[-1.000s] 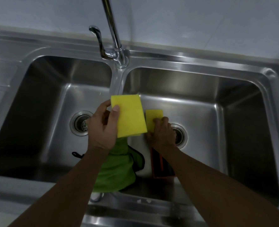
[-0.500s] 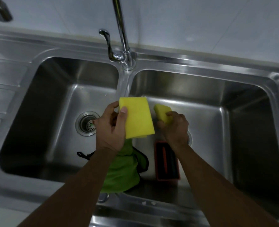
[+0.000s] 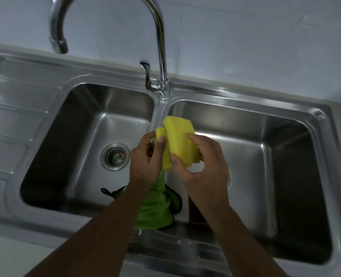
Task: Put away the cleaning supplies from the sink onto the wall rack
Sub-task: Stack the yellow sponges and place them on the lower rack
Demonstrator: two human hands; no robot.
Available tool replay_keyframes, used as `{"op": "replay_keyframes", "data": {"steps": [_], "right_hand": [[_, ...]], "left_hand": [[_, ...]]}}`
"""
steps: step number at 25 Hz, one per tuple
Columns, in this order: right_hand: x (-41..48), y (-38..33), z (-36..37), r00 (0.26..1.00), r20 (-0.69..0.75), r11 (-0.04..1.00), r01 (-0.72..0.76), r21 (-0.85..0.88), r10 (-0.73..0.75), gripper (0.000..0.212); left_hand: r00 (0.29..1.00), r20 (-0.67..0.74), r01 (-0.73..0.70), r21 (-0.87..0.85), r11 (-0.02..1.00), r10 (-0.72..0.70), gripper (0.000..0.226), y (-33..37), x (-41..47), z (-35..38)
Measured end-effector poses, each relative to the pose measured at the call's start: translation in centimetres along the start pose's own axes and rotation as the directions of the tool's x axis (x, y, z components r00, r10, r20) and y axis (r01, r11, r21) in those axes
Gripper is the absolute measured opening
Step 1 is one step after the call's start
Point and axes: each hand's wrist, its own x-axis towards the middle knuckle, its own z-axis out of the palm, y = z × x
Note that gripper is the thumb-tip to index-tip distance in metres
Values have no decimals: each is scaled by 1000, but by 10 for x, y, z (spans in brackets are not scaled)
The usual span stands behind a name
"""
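Observation:
Two yellow sponges are held together above the divider of the steel double sink. The front yellow sponge is gripped by my right hand, fingers on its right edge and thumb on its lower face. Behind it, the second yellow sponge sticks out at the left, pinched by my left hand. A green cloth with black trim hangs down under my left wrist over the divider. A red-edged dark tray lies in the right basin, mostly hidden by my right forearm. No wall rack is in view.
A tall chrome gooseneck faucet rises behind the divider, its spout curving out over the left basin. A drain strainer sits in the left basin. A ribbed draining board lies at the left, tiled wall behind.
My right hand lifted the small sponge from the right basin and brought it against the one in my left hand. The view tilted up, showing the whole faucet.

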Motion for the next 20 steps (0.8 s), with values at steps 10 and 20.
{"op": "replay_keyframes", "data": {"steps": [10,20], "right_hand": [[0,2,-17,980,181,997,-83,-8,83,52],[-5,21,-72,994,13,994,-105,-18,106,56]], "left_hand": [[950,194,291,-257,921,-246,28,31,-2,3],[886,376,427,-428,796,-273,23,97,-24,70]]}}
